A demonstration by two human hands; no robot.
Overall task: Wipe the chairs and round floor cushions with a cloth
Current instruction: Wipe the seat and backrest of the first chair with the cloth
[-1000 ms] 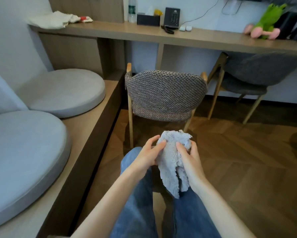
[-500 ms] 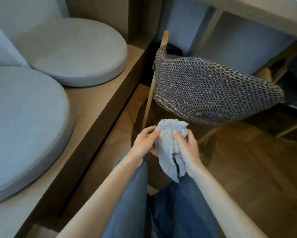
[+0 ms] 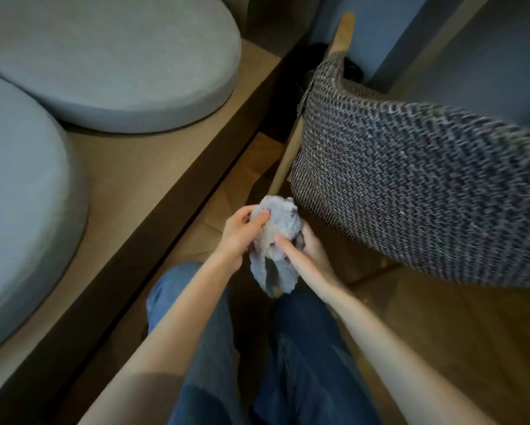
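Observation:
A crumpled grey-blue cloth hangs bunched between both my hands, just above my knees. My left hand pinches its upper left side, and my right hand grips it from the right with the thumb across the front. The woven grey backrest of a wooden-framed chair stands right beside the cloth, to its right. Two round grey floor cushions lie on a raised wooden platform at the left: one at the top, another nearer me.
The wooden platform has a dark side edge running diagonally past my left leg. The chair's wooden post stands close to that edge, leaving a narrow gap of parquet floor. A blue-grey wall panel is behind the chair.
My view has tilted down and come closer to the chair and cushions; the desk has left the view. Both hands keep hold of the cloth and have bunched it tighter.

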